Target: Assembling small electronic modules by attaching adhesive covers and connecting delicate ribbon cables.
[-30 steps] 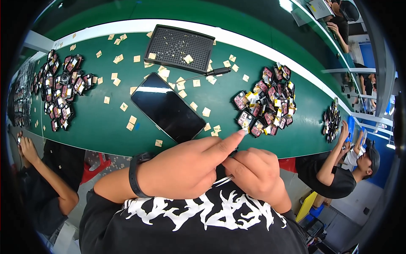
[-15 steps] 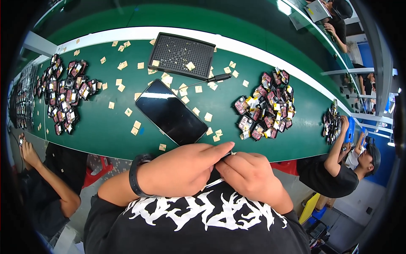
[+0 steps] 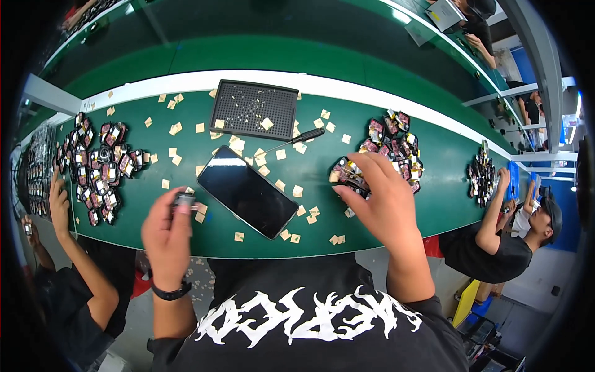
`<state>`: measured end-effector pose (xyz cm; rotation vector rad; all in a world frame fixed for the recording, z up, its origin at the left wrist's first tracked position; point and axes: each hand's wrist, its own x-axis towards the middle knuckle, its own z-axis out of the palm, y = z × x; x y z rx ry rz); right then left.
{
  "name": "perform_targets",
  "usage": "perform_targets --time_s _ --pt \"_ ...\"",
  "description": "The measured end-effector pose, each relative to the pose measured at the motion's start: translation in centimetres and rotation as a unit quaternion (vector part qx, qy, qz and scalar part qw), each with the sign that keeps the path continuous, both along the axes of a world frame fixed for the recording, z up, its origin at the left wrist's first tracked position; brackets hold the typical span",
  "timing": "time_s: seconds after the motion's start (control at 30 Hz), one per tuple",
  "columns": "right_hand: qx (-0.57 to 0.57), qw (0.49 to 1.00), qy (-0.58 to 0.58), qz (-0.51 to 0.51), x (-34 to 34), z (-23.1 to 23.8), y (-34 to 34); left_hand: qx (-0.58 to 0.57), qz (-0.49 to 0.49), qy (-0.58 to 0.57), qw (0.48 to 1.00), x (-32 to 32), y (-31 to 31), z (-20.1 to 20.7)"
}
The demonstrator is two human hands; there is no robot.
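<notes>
My left hand (image 3: 167, 232) is closed on a small black electronic module (image 3: 184, 201), held over the bench left of a dark-screened phone (image 3: 248, 191). My right hand (image 3: 387, 195) reaches to the right-hand pile of modules (image 3: 406, 155), black casings with reddish and white insides and yellow tabs. Its thumb and fingers are spread around a module (image 3: 348, 176) at the pile's left edge; no firm grip shows. A second module pile (image 3: 102, 167) lies at the left.
A black perforated tray (image 3: 254, 110) holding tiny pieces stands at the back, with a screwdriver (image 3: 308, 134) before it. Small beige squares (image 3: 280, 154) are scattered over the green bench (image 3: 446, 186). Co-workers sit either side; one's hand (image 3: 59, 201) reaches to the left pile.
My hands were together near the bench's front edge; they have parted. The left moved left with a module, the right moved forward to the right pile. The co-worker's hand at left has come to the pile.
</notes>
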<state>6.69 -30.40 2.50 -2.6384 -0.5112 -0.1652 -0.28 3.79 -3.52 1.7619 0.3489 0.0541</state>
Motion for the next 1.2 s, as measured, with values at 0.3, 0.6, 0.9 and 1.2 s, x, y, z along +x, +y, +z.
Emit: perform_targets --time_s 0.3,0.6,0.9,1.2 --pt "-0.077 0.992 0.083 -0.047 1.3 -2.2 -0.3 0.213 0.034 -0.067 0.974 0.1 6.3 -1.6" --pt "-0.004 0.995 0.094 -0.04 1.2 -1.6 0.4 0.525 0.107 -0.127 0.834 1.3 5.5 -0.5" --pt "0.161 0.969 0.179 0.058 -3.0 2.4 5.0 -0.418 -0.23 0.063 0.877 1.9 -8.7 2.4" --pt "0.242 0.955 0.172 0.015 -5.0 0.6 2.3 -0.171 -0.293 0.03 0.94 2.6 -8.5 3.0"
